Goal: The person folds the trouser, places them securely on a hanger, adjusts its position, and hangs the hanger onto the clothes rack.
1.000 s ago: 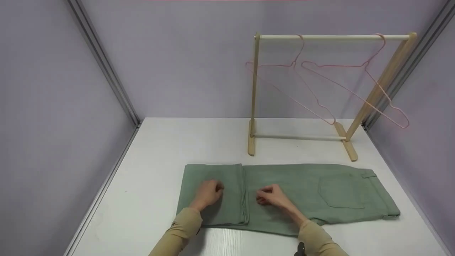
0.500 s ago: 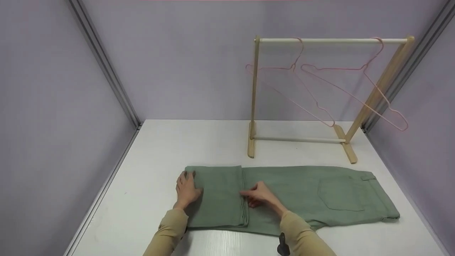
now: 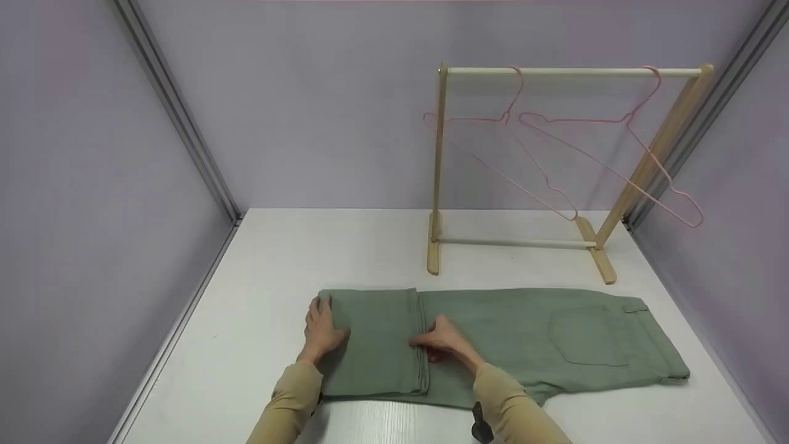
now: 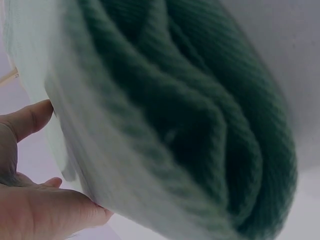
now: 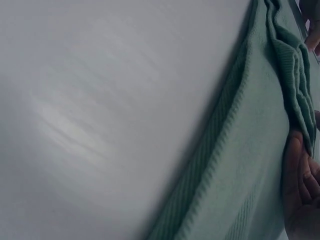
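Green trousers lie sideways on the white table, their legs folded into a layered stack at the left. In the head view my left hand rests on the stack's left edge, fingers spread along the fold and thumb on top. The left wrist view shows the stacked layers end-on, with the left thumb and a finger touching the cloth. At the stack's right edge my right hand pinches the layered cloth, index finger on top and the other fingers curled lower. Its fingers show beside the layers in the right wrist view.
Behind the trousers stands a wooden rack. Two pink wire hangers, one on the left and one on the right, hang from its rail. Pale wall panels enclose the white table at the back and sides.
My left hand has shifted left from the stack's top to its left edge, fingers spreading. My right hand has come left to the stack's right edge and taken hold there.
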The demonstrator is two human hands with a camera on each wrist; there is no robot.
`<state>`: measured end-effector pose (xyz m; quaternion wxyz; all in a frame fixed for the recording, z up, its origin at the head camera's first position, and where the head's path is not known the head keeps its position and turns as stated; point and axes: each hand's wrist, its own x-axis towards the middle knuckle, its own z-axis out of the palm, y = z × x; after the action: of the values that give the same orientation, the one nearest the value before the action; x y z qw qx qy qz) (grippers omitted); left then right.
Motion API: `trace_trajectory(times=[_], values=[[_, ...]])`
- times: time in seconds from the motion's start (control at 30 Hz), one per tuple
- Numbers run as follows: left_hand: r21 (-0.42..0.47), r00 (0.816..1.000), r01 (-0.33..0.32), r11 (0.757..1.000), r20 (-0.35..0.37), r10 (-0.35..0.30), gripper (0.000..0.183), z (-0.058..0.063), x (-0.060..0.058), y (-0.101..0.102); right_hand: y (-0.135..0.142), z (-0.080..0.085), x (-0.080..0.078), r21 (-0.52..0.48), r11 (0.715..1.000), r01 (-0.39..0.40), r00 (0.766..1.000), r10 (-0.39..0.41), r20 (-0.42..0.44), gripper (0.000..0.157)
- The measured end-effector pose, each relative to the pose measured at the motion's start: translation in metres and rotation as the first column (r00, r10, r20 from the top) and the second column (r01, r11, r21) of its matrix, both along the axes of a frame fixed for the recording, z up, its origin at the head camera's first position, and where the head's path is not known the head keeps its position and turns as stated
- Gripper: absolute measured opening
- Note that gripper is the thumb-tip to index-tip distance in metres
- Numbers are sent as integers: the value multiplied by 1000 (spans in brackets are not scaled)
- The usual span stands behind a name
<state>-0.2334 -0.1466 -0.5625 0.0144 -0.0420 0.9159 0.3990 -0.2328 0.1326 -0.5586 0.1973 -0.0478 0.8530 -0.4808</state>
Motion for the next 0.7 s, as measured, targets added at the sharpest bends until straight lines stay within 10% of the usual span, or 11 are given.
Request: trace_trajectory(times=[0.7], values=[[8,1000,14,1000,7,-14,91,3,1,-2,5,-2,-5,-38,998,46,990,-40,137,36]])
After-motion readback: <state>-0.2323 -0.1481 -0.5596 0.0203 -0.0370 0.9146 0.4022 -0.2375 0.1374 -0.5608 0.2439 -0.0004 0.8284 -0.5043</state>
